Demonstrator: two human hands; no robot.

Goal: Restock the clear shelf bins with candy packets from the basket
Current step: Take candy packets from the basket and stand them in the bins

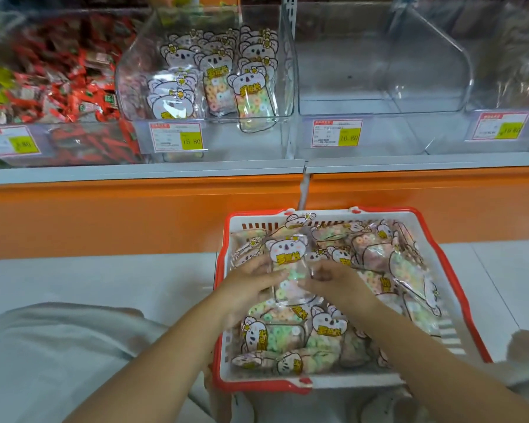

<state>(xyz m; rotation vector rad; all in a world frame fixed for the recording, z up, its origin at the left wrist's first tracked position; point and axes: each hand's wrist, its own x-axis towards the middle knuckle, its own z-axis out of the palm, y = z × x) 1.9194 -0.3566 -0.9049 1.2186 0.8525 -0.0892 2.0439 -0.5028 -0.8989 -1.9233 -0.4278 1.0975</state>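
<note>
Four clear bins (379,96) line the shelf above an orange ledge (135,209). The far-left one holds red sweets (64,87), and the next holds koala packets (214,71) leaning upright. Your basket (437,254) sits on the white counter (104,279) just below the ledge, heaped with more. Your left hand (251,283) and right hand (333,282) grip one packet (289,261) by its two sides, fingers curled at its edges, over the heap.
</note>
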